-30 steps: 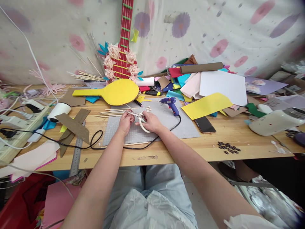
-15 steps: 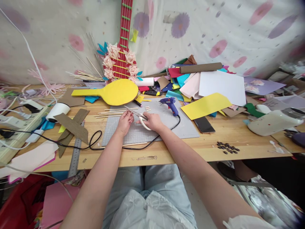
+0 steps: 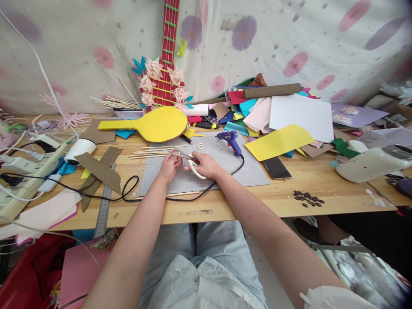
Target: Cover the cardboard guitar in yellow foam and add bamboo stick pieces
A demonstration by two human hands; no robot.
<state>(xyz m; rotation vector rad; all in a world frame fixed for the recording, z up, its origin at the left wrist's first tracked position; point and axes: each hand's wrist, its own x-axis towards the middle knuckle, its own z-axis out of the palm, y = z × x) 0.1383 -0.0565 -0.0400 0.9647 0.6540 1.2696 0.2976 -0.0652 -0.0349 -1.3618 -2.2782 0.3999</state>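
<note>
Both hands close together over the grey cutting mat (image 3: pixel 225 169): right hand (image 3: pixel 206 165) gripping white-handled scissors (image 3: pixel 192 163), left hand (image 3: pixel 170 165) pinching something tiny.

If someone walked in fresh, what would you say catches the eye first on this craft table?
Probably the red paper guitar leaning upright on the flowered backdrop, with the yellow paddle shape lying before it. At centre, the right hand holds scissors beside the left hand over a grey cutting mat, the blue glue gun resting just behind.
</note>
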